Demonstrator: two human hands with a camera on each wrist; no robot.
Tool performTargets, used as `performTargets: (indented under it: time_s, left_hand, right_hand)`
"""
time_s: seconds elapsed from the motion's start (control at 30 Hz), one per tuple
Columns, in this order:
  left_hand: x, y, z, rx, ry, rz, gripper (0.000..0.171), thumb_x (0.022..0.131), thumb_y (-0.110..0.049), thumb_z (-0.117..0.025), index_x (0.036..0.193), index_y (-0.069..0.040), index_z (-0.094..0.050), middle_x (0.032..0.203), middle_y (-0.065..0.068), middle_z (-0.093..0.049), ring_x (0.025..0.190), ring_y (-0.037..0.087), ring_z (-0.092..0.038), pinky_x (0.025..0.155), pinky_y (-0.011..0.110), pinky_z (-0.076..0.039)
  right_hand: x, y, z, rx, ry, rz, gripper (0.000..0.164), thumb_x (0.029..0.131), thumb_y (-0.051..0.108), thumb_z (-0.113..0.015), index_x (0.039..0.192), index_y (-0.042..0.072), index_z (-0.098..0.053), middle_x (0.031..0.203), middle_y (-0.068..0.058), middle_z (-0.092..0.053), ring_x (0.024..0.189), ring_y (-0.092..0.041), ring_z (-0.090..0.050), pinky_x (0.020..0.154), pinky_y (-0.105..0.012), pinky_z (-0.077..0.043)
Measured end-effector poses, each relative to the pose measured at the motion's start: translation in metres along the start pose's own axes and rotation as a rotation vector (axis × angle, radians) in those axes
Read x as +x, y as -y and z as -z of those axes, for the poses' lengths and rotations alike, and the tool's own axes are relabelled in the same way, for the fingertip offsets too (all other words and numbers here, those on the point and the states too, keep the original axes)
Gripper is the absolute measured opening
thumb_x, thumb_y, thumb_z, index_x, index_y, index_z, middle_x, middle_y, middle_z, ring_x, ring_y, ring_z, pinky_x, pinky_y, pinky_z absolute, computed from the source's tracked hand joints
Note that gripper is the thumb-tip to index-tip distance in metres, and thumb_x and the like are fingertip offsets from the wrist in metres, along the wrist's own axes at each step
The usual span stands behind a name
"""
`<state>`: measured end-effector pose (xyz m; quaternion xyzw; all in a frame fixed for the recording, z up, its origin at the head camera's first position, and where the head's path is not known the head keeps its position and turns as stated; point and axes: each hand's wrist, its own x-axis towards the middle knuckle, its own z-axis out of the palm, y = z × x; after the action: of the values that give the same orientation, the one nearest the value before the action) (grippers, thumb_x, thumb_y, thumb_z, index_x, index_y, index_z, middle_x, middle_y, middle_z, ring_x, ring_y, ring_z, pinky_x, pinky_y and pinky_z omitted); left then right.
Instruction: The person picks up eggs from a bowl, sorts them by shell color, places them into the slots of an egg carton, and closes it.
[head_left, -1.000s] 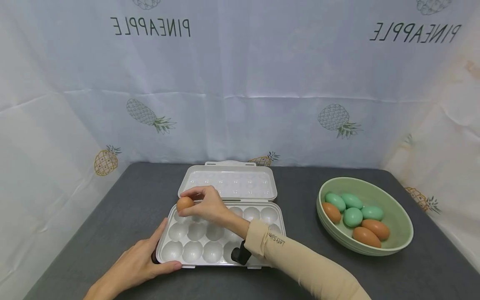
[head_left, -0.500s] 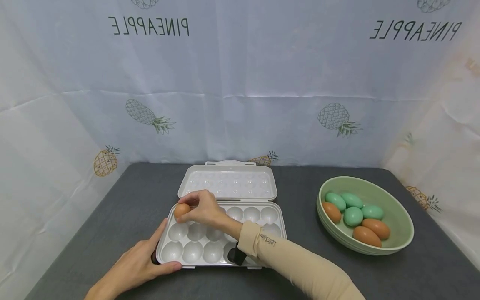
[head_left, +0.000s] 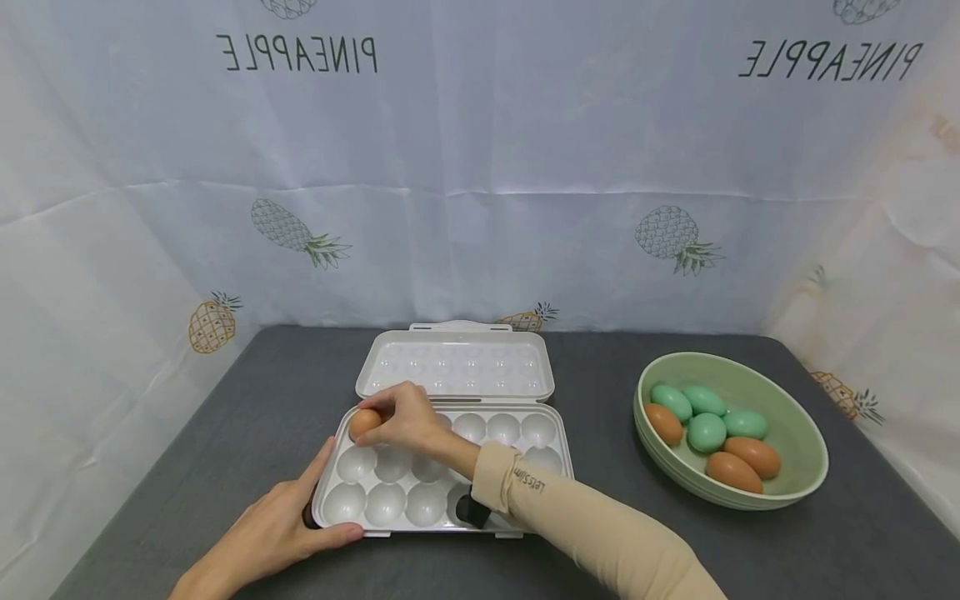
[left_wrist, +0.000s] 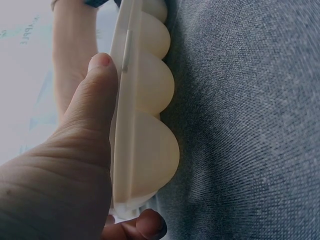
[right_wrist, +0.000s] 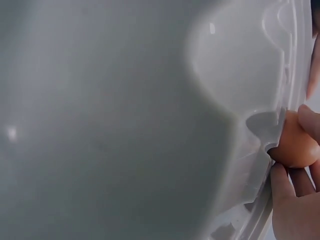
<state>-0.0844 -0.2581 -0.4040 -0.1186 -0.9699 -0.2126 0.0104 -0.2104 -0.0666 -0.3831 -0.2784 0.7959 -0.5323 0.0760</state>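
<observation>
A white egg tray (head_left: 386, 503) with round hollows lies on the table, its lid (head_left: 457, 362) folded back behind it. My right hand (head_left: 411, 423) pinches a brown egg (head_left: 364, 423) at the tray's back left corner hollow. In the right wrist view, the thumb and fingertips are around that egg (right_wrist: 295, 142), low against the hollow. My left hand (head_left: 281, 512) holds the tray's front left corner. Its thumb (left_wrist: 92, 97) lies along the front rim, and other fingers (left_wrist: 151, 225) are at the left side. The right forearm hides some of the tray's right hollows.
A pale green bowl (head_left: 806, 442) on the right holds several green eggs (head_left: 707, 433) and several brown eggs (head_left: 733, 472). The dark grey tabletop (head_left: 600, 417) ends at a pineapple-printed curtain (head_left: 480, 250) at the back and sides.
The right hand has moved slightly left and down with the brown egg, into the back left corner hollow. The left hand and tray stay in place.
</observation>
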Motion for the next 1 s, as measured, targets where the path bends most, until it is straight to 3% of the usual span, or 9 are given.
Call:
performTargets:
  time_s: [0.2,0.4,1.0]
  left_hand:
    - [-0.0001,0.0007,-0.0006,-0.005,0.0,0.005,0.118,0.077,-0.06,-0.082,0.162,-0.003,-0.023,0.115,0.009,-0.074,0.089,0.004,-0.065,0.075,0.032,-0.053]
    - [-0.0003,0.0011,-0.0016,-0.001,-0.015,0.003,0.118,0.077,-0.06,-0.083,0.161,-0.002,-0.025,0.116,0.009,-0.073,0.09,0.006,-0.066,0.075,0.032,-0.053]
    - [0.0006,0.0015,-0.0018,-0.01,-0.028,-0.012,0.117,0.077,-0.058,-0.083,0.161,-0.001,-0.025,0.116,0.01,-0.073,0.09,0.004,-0.065,0.075,0.032,-0.053]
  right_hand:
    - [0.0009,-0.0018,-0.0036,-0.174,0.017,0.048,0.038,0.073,0.008,-0.09,0.11,0.006,-0.08,0.1,-0.007,-0.08,0.075,0.002,-0.06,0.069,-0.008,-0.043]
    - [-0.0001,-0.0016,-0.006,-0.25,0.017,0.092,0.039,0.075,0.01,-0.09,0.112,0.007,-0.079,0.102,-0.004,-0.08,0.078,0.002,-0.06,0.071,-0.007,-0.042]
    - [0.0,-0.0018,-0.0036,-0.205,0.025,0.091,0.039,0.073,0.005,-0.089,0.111,0.003,-0.078,0.103,-0.008,-0.079,0.078,-0.003,-0.062,0.069,-0.008,-0.044]
